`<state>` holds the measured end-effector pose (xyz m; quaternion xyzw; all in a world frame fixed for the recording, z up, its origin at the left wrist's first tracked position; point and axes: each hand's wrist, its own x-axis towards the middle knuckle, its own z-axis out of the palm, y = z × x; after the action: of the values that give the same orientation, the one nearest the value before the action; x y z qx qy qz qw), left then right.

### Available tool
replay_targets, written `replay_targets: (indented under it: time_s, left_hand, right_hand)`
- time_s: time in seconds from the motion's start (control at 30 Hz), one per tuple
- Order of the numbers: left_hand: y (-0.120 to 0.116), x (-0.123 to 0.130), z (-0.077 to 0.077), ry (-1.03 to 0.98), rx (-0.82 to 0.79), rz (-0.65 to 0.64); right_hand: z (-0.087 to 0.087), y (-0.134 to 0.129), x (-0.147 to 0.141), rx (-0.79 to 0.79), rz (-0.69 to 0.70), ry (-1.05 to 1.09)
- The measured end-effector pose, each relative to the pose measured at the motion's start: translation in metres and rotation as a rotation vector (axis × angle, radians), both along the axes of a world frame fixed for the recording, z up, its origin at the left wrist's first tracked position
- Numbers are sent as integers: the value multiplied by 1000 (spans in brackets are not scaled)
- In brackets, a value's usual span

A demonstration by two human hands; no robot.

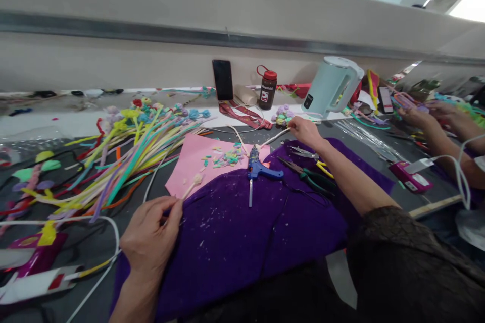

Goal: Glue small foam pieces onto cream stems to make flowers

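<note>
One pale, bud-tipped stem (190, 188) is pinched in the left hand (153, 234), its tip over the pink sheet (191, 156). Right hand (306, 132) is at a pale strand (275, 137); grip unclear. Flower-topped stems (136, 131) at left look done; cut bits (227, 156) on the sheet look unused, so work seems partway. Bottle (269, 89) label: red-and-white, lettering illegible; red strap (242, 115) marks, likewise.

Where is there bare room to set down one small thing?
The near part of the purple cloth, right of the left hand and below the glue gun, has only white scraps and a dark line. Crowded: the pink sheet with its coloured bits, and around the pliers.
</note>
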<state>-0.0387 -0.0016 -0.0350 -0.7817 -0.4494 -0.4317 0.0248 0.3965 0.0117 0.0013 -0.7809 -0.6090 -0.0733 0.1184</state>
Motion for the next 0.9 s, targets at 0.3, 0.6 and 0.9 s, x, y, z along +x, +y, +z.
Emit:
replay_targets:
  time_s: [0.3, 0.6, 0.9]
  left_hand:
    - [-18, -2, 8, -31, -102, -4]
    - [-4, -45, 69, -318, -193, 362]
    - [62, -9, 60, 310, -312, 298]
  right_hand:
    - [-33, -20, -7, -157, 187, 42]
    - [-43, -30, 1, -12, 155, -54]
    - [-38, -48, -19, 37, 258, -34]
